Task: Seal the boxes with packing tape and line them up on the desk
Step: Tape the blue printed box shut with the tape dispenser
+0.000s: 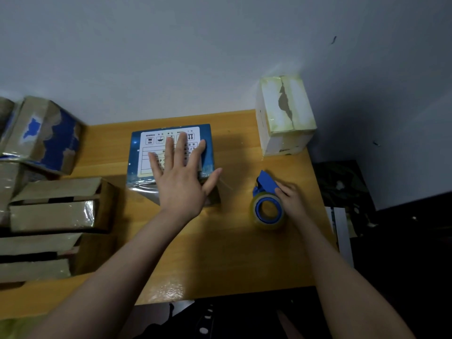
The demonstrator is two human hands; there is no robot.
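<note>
Two bare arms reach in from the near edge over a wooden desk (220, 253). On the near left there's a stack of brown cardboard boxes (49, 228), flaps looking loose on a couple of them, some shiny tape on one. The right hand (291, 199) is down on the right side of the desk, fingers curled onto a blue tape dispenser (265, 189) with a roll of clear packing tape (267, 211) sitting on the desktop. It's gripping the dispenser from the right side, though I can't tell how tight.

A bit farther in, the left hand (182, 172) is flat and wide open, fingers spread, pressing down on top of a blue box (146, 152) in the middle of the desk. That box has a white label (151, 148) with little shipping icons, and there's glossy clear tape across its near edge. The palm covers the near right part of the lid.

Farther left, a torn blue-and-brown box (46, 135) sits tilted on top of the pile. Far right, against the wall (195, 57), a pale taped box (283, 116) stands at the desk corner, with a ragged tear down the tape on top. It's well apart from the blue one.
</note>
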